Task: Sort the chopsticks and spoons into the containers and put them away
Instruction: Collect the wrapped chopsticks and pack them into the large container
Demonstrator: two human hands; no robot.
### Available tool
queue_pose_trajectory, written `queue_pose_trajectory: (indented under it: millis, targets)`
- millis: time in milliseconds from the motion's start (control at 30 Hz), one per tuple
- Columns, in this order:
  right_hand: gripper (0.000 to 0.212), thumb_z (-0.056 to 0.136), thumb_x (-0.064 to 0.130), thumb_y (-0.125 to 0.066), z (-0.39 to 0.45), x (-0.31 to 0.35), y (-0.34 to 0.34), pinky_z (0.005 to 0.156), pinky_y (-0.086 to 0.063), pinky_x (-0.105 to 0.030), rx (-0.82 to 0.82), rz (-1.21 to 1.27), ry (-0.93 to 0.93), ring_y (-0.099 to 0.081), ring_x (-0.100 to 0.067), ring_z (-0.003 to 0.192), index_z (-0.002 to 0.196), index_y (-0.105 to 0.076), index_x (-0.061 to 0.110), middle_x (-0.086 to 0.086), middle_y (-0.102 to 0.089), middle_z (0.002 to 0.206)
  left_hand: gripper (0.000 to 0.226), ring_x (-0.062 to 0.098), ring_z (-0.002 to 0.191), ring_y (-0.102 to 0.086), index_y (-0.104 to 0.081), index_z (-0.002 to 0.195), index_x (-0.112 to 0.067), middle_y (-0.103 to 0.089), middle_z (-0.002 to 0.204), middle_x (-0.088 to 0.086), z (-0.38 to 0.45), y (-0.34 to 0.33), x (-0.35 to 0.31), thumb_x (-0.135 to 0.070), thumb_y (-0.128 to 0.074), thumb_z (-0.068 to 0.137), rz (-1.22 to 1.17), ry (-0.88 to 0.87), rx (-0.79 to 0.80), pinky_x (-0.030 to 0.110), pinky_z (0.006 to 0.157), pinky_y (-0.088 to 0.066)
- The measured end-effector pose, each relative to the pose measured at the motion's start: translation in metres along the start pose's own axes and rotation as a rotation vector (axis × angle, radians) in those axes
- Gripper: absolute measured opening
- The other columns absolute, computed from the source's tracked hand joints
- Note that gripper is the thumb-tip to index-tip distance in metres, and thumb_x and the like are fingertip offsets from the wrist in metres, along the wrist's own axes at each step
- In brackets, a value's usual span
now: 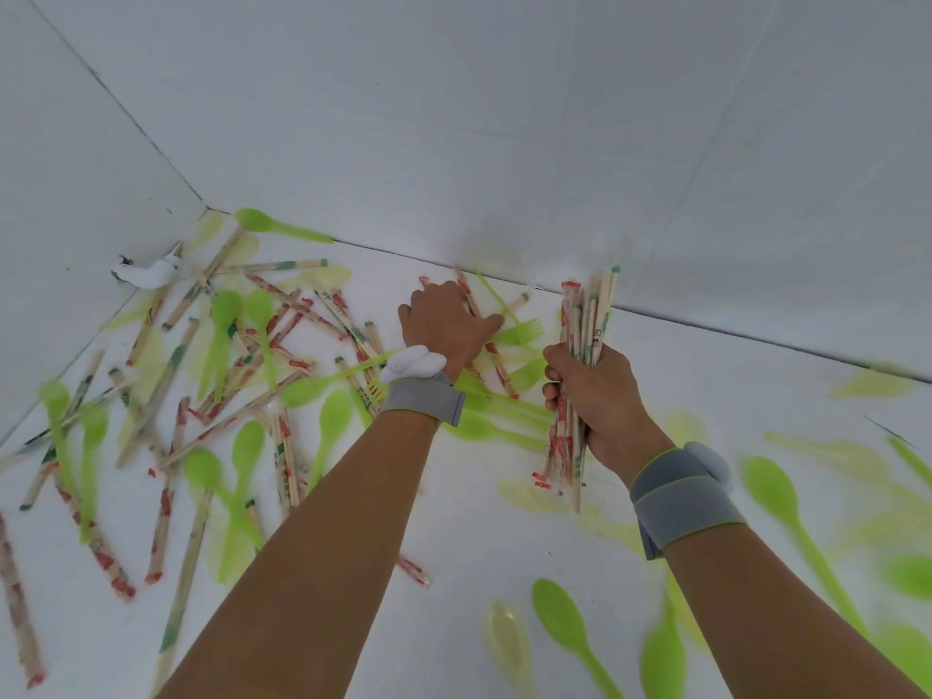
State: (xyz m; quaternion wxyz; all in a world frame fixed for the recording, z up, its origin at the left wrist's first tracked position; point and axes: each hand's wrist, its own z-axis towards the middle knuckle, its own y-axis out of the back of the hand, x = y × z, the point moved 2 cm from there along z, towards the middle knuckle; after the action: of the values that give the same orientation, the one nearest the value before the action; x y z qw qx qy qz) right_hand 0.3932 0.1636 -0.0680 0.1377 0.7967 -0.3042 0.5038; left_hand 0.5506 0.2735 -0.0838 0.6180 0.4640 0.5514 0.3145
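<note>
Far left: loose wrapped chopsticks (166, 385) scattered over the white surface (479, 522), crossing one another, with green spoons (242, 461) lying among and over them. At the back left corner, a small white object (146, 272) against the wall (454, 118), too blurred to identify. Centre: left forearm stretched forward and away, grey wristband (422, 398) on the wrist, left hand (444, 325) palm down on the surface near the back wall, fingers bent over a few chopsticks and a green fork (519, 333); hard to tell whether anything is actually gripped, since the fingertips hide behind the knuckles. More green spoons and forks flat under and just beyond that wrist. Right of centre: right hand (592, 391) closed in a fist around a bundle of chopsticks (585, 355), bundle held roughly upright, tips fanning above the fist toward the wall and lower ends hanging below it, just above the surface. Right forearm angled in from the lower right, second grey wristband (681, 496) on it. Far right: further green spoons (565, 628) spread over the surface, several motion-blurred.
</note>
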Motion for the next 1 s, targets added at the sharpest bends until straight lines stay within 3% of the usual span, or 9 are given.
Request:
queue_pose_trajectory:
  millis: [233,400,533,600,667,733,833,1000]
  targets:
    - [0.008,0.095,0.012,-0.065,-0.007,0.0,0.003,0.054,-0.048,-0.03,-0.007,0.017,0.002,-0.05,-0.017,0.052,0.094,-0.058,0.009,-0.001,-0.051,0.065,0.026,0.025,0.084,-0.053,-0.061,0.098,-0.017,-0.063,0.091,0.001,-0.014,0.001,-0.014,-0.031,-0.066,0.078,0.02,0.025,0.039,0.035,0.084,-0.031]
    - [0.008,0.096,0.011,-0.064,-0.016,0.003,0.006,0.052,-0.048,-0.03,-0.01,0.021,0.013,-0.05,-0.016,0.051,0.093,-0.057,0.009,-0.001,-0.051,0.064,0.013,0.028,0.089,-0.061,-0.051,0.089,-0.017,-0.065,0.092,0.004,-0.021,0.0,-0.02,-0.021,-0.062,0.082,0.02,0.048,0.014,0.033,0.078,-0.026]
    - [0.008,0.096,0.011,-0.064,-0.022,0.004,0.011,0.052,-0.048,-0.029,-0.012,0.024,0.01,-0.05,-0.015,0.051,0.092,-0.058,0.01,-0.001,-0.051,0.065,0.023,0.026,0.099,-0.06,-0.059,0.106,-0.016,-0.069,0.101,0.003,-0.027,-0.004,-0.025,-0.017,-0.064,0.083,-0.093,0.161,0.01,0.03,0.081,-0.024]
    - [0.008,0.095,0.011,-0.065,-0.025,0.004,0.013,0.053,-0.048,-0.029,-0.015,0.023,0.009,-0.05,-0.015,0.051,0.091,-0.058,0.011,-0.001,-0.052,0.066,0.011,0.026,0.101,-0.06,-0.056,0.09,-0.021,-0.068,0.098,0.002,-0.03,-0.006,-0.023,-0.016,-0.063,0.083,-0.119,0.164,0.019,0.03,0.08,-0.023]
    - [0.009,0.095,0.012,-0.064,-0.027,0.003,0.015,0.053,-0.048,-0.03,-0.016,0.025,0.008,-0.05,-0.016,0.051,0.091,-0.057,0.011,-0.001,-0.051,0.066,0.026,0.027,0.102,-0.06,-0.042,0.073,-0.027,-0.066,0.095,0.002,-0.035,-0.005,-0.023,-0.016,-0.063,0.083,-0.119,0.169,0.029,0.03,0.08,-0.022]
    - [0.009,0.095,0.012,-0.064,-0.03,0.003,0.017,0.054,-0.048,-0.031,-0.015,0.027,0.005,-0.05,-0.016,0.051,0.091,-0.057,0.011,-0.001,-0.051,0.066,0.009,0.027,0.105,-0.06,-0.058,0.084,-0.025,-0.069,0.102,0.003,-0.038,-0.004,-0.024,-0.017,-0.063,0.084,-0.19,0.158,0.019,0.032,0.085,-0.027]
    - [0.008,0.095,0.012,-0.064,-0.034,0.002,0.02,0.054,-0.047,-0.032,-0.019,0.019,0.01,-0.05,-0.016,0.051,0.091,-0.057,0.011,-0.001,-0.051,0.066,0.027,0.025,0.11,-0.06,-0.072,0.111,-0.017,-0.072,0.11,0.001,-0.042,0.004,-0.03,-0.021,-0.063,0.086,-0.284,0.141,-0.019,0.035,0.096,-0.028]
    - [0.009,0.094,0.01,-0.063,-0.041,0.006,0.024,0.055,-0.047,-0.032,-0.027,0.033,0.01,-0.049,-0.017,0.052,0.089,-0.056,0.011,-0.002,-0.05,0.066,0.019,0.02,0.11,-0.058,-0.073,0.101,-0.023,-0.072,0.103,-0.007,-0.048,0.028,-0.048,-0.029,-0.061,0.088,-0.438,0.04,-0.064,0.034,0.091,-0.025]
